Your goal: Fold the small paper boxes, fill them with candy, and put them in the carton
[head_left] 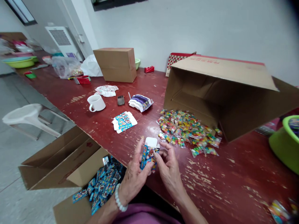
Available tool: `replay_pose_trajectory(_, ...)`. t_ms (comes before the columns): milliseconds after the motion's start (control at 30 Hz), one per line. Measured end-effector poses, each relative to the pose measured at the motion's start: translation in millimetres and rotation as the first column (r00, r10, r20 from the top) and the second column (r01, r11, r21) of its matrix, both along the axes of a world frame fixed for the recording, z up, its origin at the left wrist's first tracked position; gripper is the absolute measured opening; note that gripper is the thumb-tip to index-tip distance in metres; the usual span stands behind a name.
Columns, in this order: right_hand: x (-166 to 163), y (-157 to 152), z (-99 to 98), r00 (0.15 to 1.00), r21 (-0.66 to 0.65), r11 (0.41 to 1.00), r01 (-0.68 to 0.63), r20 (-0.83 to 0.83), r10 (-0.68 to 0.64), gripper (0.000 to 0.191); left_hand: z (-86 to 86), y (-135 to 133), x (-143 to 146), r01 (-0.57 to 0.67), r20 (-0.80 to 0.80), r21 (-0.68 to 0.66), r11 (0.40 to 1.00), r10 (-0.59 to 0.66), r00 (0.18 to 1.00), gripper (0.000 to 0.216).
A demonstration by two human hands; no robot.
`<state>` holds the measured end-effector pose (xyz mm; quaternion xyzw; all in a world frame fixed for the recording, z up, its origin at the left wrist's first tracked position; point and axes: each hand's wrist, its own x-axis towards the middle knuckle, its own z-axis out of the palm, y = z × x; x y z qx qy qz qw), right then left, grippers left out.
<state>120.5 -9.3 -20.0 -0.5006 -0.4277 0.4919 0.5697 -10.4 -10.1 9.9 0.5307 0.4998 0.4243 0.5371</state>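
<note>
A small blue printed candy box [149, 155] with a white flap standing up at its top is between my hands, above the table's front edge. My left hand [137, 169] grips its left side, thumb across the front. From the right, my right hand [168, 166] pinches the box with its thumb on the front face. Just beyond my hands lies a pile of clear candy packets [187, 127], spilling from a large tipped carton [198, 90]. Flat blue-and-white box blanks [125, 122] rest on the table to the left of the pile.
Below the table's left edge, an open carton [58, 161] holds many blue boxes [105, 180]. A white mug [96, 103], a small dark device [121, 100] and a purple-white bundle [140, 102] stand farther back. A green basin [286, 143] is at right, a white stool [32, 116] at left.
</note>
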Motion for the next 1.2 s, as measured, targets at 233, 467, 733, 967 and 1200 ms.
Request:
replay_pose_trajectory(233, 3, 1, 1.3, 0.997, 0.043, 0.999, -0.032, 0.071, 0.029, 0.032, -0.8, 3, -6, 0.096, 0.042, -0.122, 0.988, -0.092, 0.995, 0.058)
replay_pose_trajectory(467, 7, 3, -0.2, 0.99, -0.001, 0.991, -0.132, -0.055, 0.131, 0.031, 8.9, 15, -7, 0.136, 0.292, -0.21, 0.968, -0.071, 0.954, 0.041)
replay_pose_trajectory(733, 20, 6, 0.3, 0.981, -0.038, 0.98, -0.194, 0.011, 0.194, 0.021, 6.1, 13, -12, 0.195, 0.223, -0.221, 0.956, -0.145, 0.964, 0.028)
replay_pose_trajectory(967, 24, 8, -1.5, 0.964, -0.103, 0.959, -0.266, -0.041, 0.263, 0.03, 3.1, 17, -19, 0.17, 0.05, -0.125, 0.977, -0.165, 0.985, 0.022)
replay_pose_trajectory(1200, 20, 8, -3.9, 0.976, -0.167, 0.963, -0.212, -0.082, 0.201, 0.031, 5.2, 18, -21, 0.192, -0.061, -0.086, 0.978, -0.198, 0.978, 0.025)
